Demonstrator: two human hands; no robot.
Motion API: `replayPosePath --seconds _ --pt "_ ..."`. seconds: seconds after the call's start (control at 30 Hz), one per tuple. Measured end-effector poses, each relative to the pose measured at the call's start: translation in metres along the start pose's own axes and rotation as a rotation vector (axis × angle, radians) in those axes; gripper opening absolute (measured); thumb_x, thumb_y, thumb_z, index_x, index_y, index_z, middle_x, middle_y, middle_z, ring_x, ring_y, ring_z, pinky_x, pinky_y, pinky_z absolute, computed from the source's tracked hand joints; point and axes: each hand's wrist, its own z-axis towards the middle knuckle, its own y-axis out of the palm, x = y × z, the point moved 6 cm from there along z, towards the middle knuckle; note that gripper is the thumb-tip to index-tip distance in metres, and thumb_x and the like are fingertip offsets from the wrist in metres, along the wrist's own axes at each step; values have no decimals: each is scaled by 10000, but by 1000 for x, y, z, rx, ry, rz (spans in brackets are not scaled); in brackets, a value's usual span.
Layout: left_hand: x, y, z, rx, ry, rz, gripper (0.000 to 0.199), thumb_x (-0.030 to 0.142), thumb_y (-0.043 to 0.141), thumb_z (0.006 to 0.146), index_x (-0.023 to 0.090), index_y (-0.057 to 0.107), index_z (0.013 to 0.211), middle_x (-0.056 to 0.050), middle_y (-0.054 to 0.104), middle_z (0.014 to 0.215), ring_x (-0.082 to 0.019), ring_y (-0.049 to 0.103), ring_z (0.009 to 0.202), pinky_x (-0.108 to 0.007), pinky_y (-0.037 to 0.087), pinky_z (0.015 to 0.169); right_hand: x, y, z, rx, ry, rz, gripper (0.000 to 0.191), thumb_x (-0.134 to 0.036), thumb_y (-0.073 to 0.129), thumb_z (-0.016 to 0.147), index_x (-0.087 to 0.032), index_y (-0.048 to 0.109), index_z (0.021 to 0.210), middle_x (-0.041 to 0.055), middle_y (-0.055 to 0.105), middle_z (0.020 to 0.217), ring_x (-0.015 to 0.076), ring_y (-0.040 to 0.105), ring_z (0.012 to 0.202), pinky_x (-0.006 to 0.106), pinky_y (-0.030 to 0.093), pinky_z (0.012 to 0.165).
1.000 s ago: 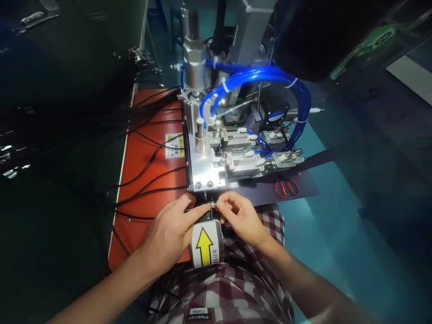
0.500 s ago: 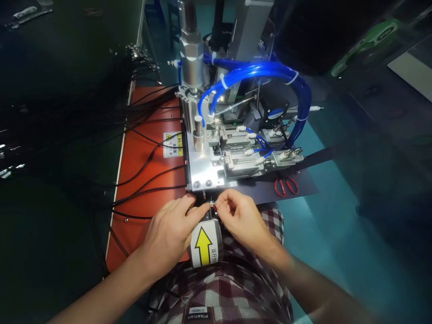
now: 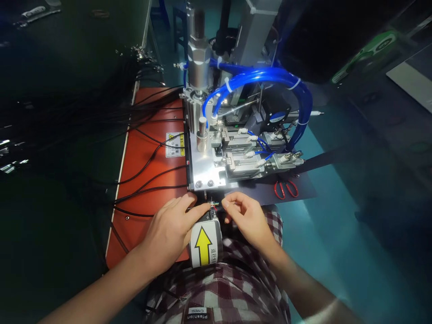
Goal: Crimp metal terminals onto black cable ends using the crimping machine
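Several thin coloured wires (image 3: 215, 205) fan out in a small bunch at the front edge of the machine. My left hand (image 3: 172, 225) is closed on them from the left, its thumb tip pressing at their base. Just right of the wire ends, a small gap away, my right hand (image 3: 246, 218) has thumb and forefinger pinched together. Whether anything fine lies in that pinch is too small to tell. Below the wires sits a rounded white cover (image 3: 204, 245) with a yellow arrow. My left fingers partly hide the dark part above this cover.
Behind my hands stands a metal machine (image 3: 202, 168) with blue air hoses (image 3: 270, 74). Red-handled scissors (image 3: 286, 190) lie on the dark plate to the right. Black cables (image 3: 151, 193) cross the orange surface (image 3: 145, 157) at left.
My right hand has drawn slightly right, away from the wires, leaving their coloured ends in sight. My left hand stays in place. The view has shifted a little.
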Motion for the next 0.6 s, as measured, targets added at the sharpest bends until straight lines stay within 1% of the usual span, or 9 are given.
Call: replayPosePath --seconds 0.07,0.13,0.17,0.23,0.3,0.37,0.4,0.5,0.6 --pt "-1 1 0 -7 -14 -12 318 125 408 863 150 653 1065 -98 573 845 -224 560 709 -336 501 586 -6 3 -3 24 -86 -50 167 -325 614 788 -165 599 834 -7 580 685 115 524 539 235 404 507" --pt "-2 2 0 -13 -31 -25 326 111 405 859 161 650 1069 -98 578 861 -227 562 713 -340 502 584 -10 8 -2 37 -145 -103 143 -309 603 794 -166 602 792 -10 564 662 113 494 541 232 388 499" --pt "-2 2 0 -18 -38 -32 330 104 405 857 168 649 1070 -97 581 872 -228 565 718 -343 504 589 -10 10 -1 37 -144 -106 148 -309 597 794 -166 593 756 -14 550 642 110 480 530 229 378 488" --pt "-2 3 0 -24 -43 -48 328 102 410 856 176 643 1076 -94 585 878 -227 566 723 -345 506 595 -4 14 4 -6 -69 -50 187 -332 586 792 -165 566 711 -25 524 591 103 460 491 226 360 463" --pt "-2 2 0 -20 -46 -57 318 110 418 859 180 638 1077 -86 587 862 -222 564 717 -339 503 595 6 16 7 -59 36 34 214 -365 581 786 -164 551 717 -44 495 524 101 442 446 224 345 441" --pt "-2 1 0 -8 -46 -64 306 116 419 863 184 636 1068 -76 589 837 -215 564 704 -329 499 587 12 13 7 -57 85 60 234 -386 584 783 -161 548 729 -52 484 495 102 439 426 224 337 432" --pt "-2 0 0 -4 -46 -70 300 115 418 863 184 637 1057 -73 592 831 -213 566 702 -326 498 589 12 10 7 -30 76 44 239 -392 586 786 -160 551 741 -49 490 507 102 444 426 224 336 429" --pt "-2 0 1 -18 -50 -94 288 98 421 857 171 634 1037 -76 610 845 -215 581 732 -329 504 624 2 6 3 41 -39 -81 236 -398 553 828 -167 582 792 -37 503 572 99 437 444 224 324 425" --pt "-4 0 0 -35 -79 -99 280 80 425 853 162 625 1030 -86 623 894 -221 590 778 -340 506 661 -12 13 -1 52 -169 -259 206 -357 541 853 -184 620 775 -40 486 561 100 409 472 232 324 460"
